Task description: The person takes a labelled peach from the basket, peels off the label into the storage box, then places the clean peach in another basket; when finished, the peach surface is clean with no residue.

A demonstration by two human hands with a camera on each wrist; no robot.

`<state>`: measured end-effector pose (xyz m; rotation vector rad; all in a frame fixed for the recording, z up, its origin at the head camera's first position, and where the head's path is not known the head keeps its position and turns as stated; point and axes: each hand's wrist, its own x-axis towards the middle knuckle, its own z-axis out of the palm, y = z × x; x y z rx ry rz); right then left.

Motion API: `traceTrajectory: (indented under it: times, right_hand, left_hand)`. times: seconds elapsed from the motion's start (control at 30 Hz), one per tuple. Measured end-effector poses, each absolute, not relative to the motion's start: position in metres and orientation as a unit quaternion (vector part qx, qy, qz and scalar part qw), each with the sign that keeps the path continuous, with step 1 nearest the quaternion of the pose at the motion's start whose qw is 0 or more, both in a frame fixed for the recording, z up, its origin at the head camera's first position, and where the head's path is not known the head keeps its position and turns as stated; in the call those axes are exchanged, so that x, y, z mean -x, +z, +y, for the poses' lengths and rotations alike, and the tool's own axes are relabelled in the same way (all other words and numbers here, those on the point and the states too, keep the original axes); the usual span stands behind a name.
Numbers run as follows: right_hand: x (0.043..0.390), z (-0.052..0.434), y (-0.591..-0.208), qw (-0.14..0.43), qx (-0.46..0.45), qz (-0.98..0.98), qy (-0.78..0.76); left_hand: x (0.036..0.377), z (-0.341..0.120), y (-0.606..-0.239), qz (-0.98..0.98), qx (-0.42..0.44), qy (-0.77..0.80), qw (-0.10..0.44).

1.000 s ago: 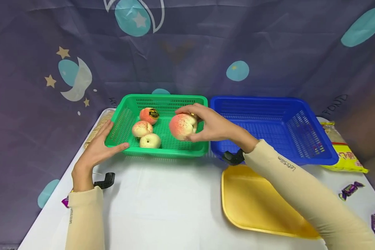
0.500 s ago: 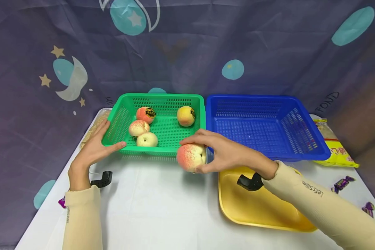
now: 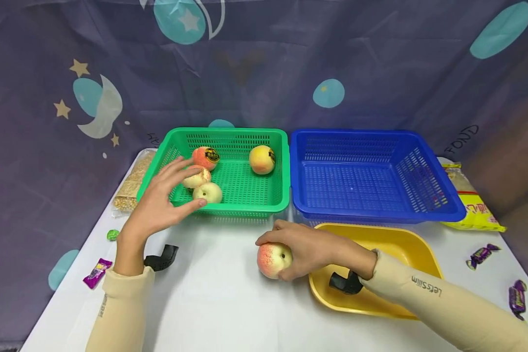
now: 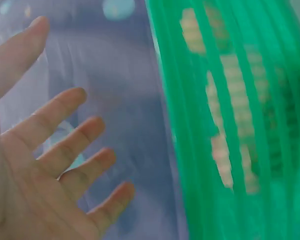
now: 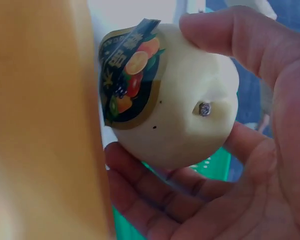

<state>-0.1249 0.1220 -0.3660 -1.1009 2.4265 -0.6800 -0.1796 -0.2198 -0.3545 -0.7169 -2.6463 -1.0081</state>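
Right hand (image 3: 310, 248) grips a peach (image 3: 272, 260), fingers curled over its top and thumb under, low over the white table (image 3: 229, 303), just left of the yellow tray (image 3: 405, 244) and near of the green basket (image 3: 229, 208). The right wrist view shows the peach's pale underside, a stem pit and a fruit sticker, with the fingers (image 5: 225, 30) wrapped round it. Whether the peach rests on the table cannot be told.

Left hand (image 3: 158, 208) is spread, fingers straight, holding nothing, raised at the near-left corner of the green basket; the left wrist view shows the open palm beside the basket's mesh wall, apart from it.

Inside the green basket: three peaches clustered at the left, one bearing a dark sticker (image 3: 211, 157), and one more peach (image 3: 261, 159) at the far right.

The blue basket (image 3: 378, 212) stands touching the green one on its right. Far left, a packet of grain (image 3: 129, 188); far right, a yellow packet (image 3: 475, 210). Wrapped sweets lie near both table edges, purple (image 3: 96, 272) and green (image 3: 112, 234) at left, purple (image 3: 481, 254) at right.
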Motion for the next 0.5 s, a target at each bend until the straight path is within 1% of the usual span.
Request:
traceTrajectory:
  times: [0.1, 0.23, 0.37, 0.5]
  right_hand:
    - [0.125, 0.121, -0.371, 0.2, 0.386, 0.87, -0.232]
    - [0.124, 0.121, -0.374, 0.203, 0.383, 0.871, -0.231]
    - [0.125, 0.12, -0.379, 0.205, 0.379, 0.872, -0.234]
    - [0.125, 0.12, -0.385, 0.21, 0.374, 0.872, -0.236]
  left_hand:
    - [0.169, -0.197, -0.351, -0.878, 0.3, -0.356, 0.114]
    - [0.154, -0.173, -0.349, -0.851, 0.358, -0.373, 0.092]
    - [0.144, -0.157, -0.352, -0.836, 0.389, -0.386, 0.044]
    - [0.138, -0.15, -0.359, -0.829, 0.393, -0.397, -0.006]
